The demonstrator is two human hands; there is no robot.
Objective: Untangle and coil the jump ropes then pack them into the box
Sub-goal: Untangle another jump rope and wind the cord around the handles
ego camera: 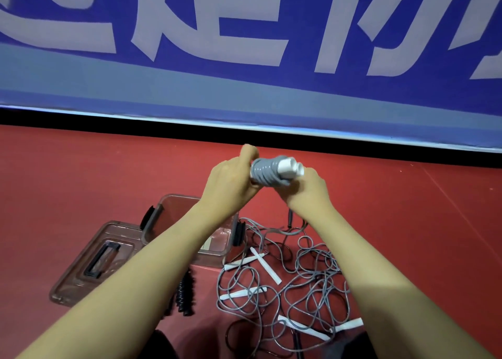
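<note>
Grey coiled rope (267, 174) is clamped between left hand (231, 180) and right hand (307, 189), above the box (173, 212); tangled ropes (293, 282) lie right.

lid (89, 261) left of box (173, 212) — tangled ropes (293, 285) right

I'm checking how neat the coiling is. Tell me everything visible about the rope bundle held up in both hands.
The rope bundle is a grey cord wound in tight, close turns around two white handles, whose rounded ends stick out side by side at its right end. The cord looks like smooth plastic. It is held in the air above the red floor, lying roughly level. The left hand grips its left end; the right hand holds it from below at the right.
</note>
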